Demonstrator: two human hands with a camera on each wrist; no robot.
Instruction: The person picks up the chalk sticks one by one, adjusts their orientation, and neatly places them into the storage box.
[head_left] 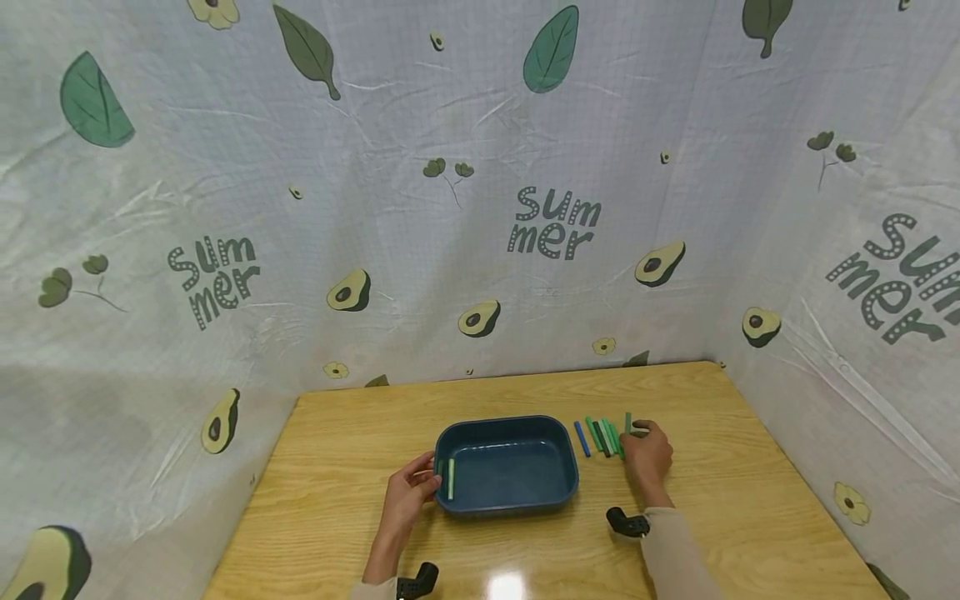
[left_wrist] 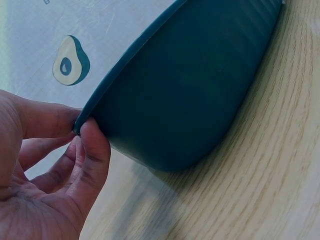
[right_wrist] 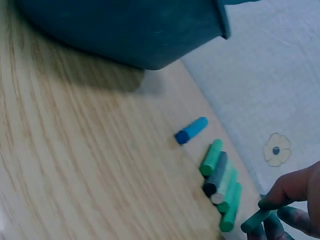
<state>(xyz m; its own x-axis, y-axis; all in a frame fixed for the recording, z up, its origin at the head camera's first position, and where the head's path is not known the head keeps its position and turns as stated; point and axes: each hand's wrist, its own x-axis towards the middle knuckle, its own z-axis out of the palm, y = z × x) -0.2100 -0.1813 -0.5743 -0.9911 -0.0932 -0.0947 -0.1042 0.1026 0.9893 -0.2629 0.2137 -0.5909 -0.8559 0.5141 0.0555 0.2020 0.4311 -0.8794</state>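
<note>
Right hand (head_left: 647,454) pinching a green stick (right_wrist: 255,220), left hand (head_left: 408,492) gripping the rim of a dark blue tray (head_left: 513,477).
The right hand holds its stick between thumb and fingers, at the right end of a loose row on the table (head_left: 337,450); next to it lie two green sticks side by side, then a pale stick (right_wrist: 223,186), a dark stick (right_wrist: 215,175) and another green one, with a blue stick (right_wrist: 191,130) a little apart at the end nearest the tray. The left hand pinches the tray's left edge between thumb and finger. Inside the tray, just beside that left wall, lies a light green stick (head_left: 452,479). Behind the table hangs a pale sheet (head_left: 405,225) printed with avocados, leaves and the word "summer".
</note>
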